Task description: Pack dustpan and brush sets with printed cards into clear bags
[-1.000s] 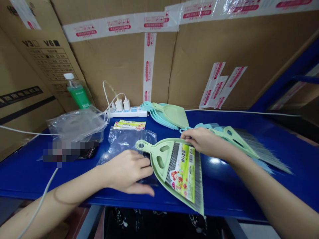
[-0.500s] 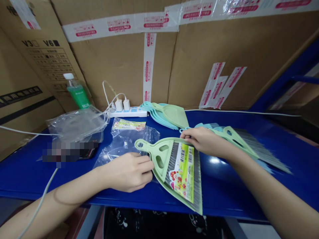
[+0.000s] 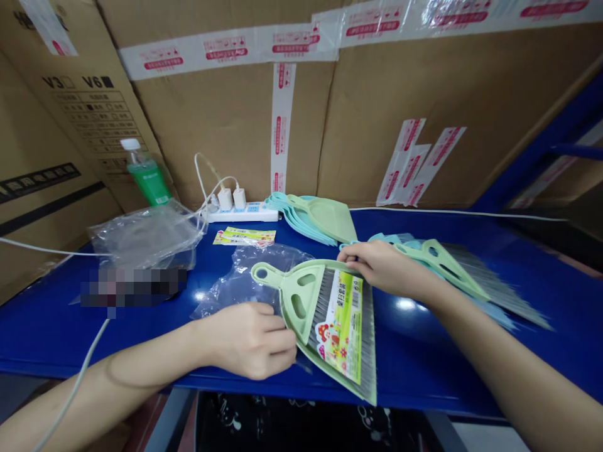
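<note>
A light green dustpan [image 3: 292, 333] lies tilted at the middle front, with a small brush [image 3: 369, 333] nested in it. A printed card label [image 3: 347, 326] covers part of the grey bristles. My right hand [image 3: 377, 263] pinches the dustpan's upper right rim. My left hand [image 3: 259, 342] is closed at the dustpan's left edge, on a clear plastic bag [image 3: 235, 276]; its fingertips are hidden. The bag spreads behind that hand and partly under the dustpan. Behind the bag, loose card labels [image 3: 245, 236] lie on the blue table [image 3: 424, 370].
Stacked blue and green dustpans [image 3: 330, 216] stand at the back, with several brushes [image 3: 490, 282] to the right. A power strip [image 3: 259, 211] with chargers, a green bottle [image 3: 149, 179] and more clear bags [image 3: 146, 232] are at the left. Cardboard [image 3: 226, 119] walls the back.
My left hand has moved slightly right and toward me. The clear bag has slid right, off the loose card labels. The dustpan and brush have shifted a little left; my right hand keeps its pinch.
</note>
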